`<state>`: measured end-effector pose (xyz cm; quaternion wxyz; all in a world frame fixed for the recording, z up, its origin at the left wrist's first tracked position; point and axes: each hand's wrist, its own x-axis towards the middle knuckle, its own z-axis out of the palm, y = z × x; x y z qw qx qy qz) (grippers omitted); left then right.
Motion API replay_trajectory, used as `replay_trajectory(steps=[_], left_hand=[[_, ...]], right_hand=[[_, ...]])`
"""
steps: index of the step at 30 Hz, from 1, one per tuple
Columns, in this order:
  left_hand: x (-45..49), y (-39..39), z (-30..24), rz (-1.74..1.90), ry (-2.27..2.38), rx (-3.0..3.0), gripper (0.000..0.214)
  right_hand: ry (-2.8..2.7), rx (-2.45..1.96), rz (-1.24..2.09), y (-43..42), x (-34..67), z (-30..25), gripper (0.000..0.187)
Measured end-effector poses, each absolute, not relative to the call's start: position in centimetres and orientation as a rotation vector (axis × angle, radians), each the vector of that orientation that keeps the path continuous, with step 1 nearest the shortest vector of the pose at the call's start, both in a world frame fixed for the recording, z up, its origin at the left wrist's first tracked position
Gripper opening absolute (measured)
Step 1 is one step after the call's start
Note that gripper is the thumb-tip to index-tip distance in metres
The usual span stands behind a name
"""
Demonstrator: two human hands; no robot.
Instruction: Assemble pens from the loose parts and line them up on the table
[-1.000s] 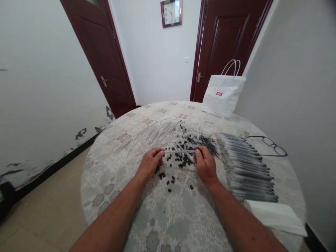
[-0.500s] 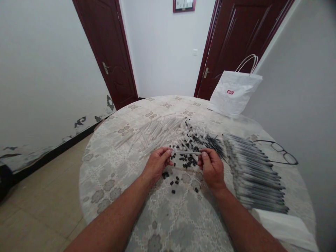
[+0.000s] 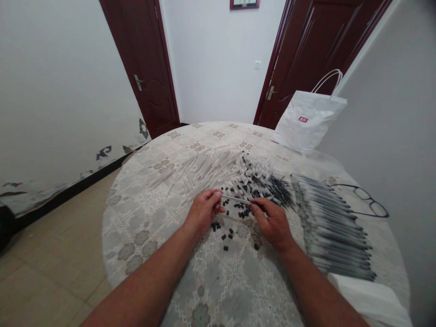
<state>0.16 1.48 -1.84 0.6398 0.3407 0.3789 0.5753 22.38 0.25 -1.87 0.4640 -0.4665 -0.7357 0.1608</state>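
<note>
My left hand is closed in a pinch on one end of a thin clear pen barrel, held just above the round table. My right hand rests over small black plugs, its fingers curled near the barrel's far end; whether it grips anything is hidden. A heap of clear barrels lies beyond my hands, with white caps and thin black refills to the right of it.
Rows of finished grey pens lie at the right, with glasses beyond them and white paper at the near right. A white paper bag stands at the table's far side before two dark doors.
The view has tilted down and the clock has left the top edge. My right hand has dropped from the barrel's end toward the black plugs. The left hand keeps its pinch.
</note>
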Motion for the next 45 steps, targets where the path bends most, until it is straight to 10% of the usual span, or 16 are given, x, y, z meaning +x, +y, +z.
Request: replay_trajectory(steps=[18,28,45], left_hand=[[0.0,2.5,-2.2,1.292,1.045,0.872,0.033],[0.2,1.5,-2.0,1.094,1.119,1.260,0.049],[0.5,0.7,-1.4,1.101,1.101,1.532,0.041]], right_hand=[[-1.065,-1.248,1.473,1.1,20.0,-0.4,0.018],[-2.215,-1.447,0.266,-0.9,21.1,2.7,0.022],[-2.023,-2.377,-0.400,-1.4,39.6,6.6,0.029]])
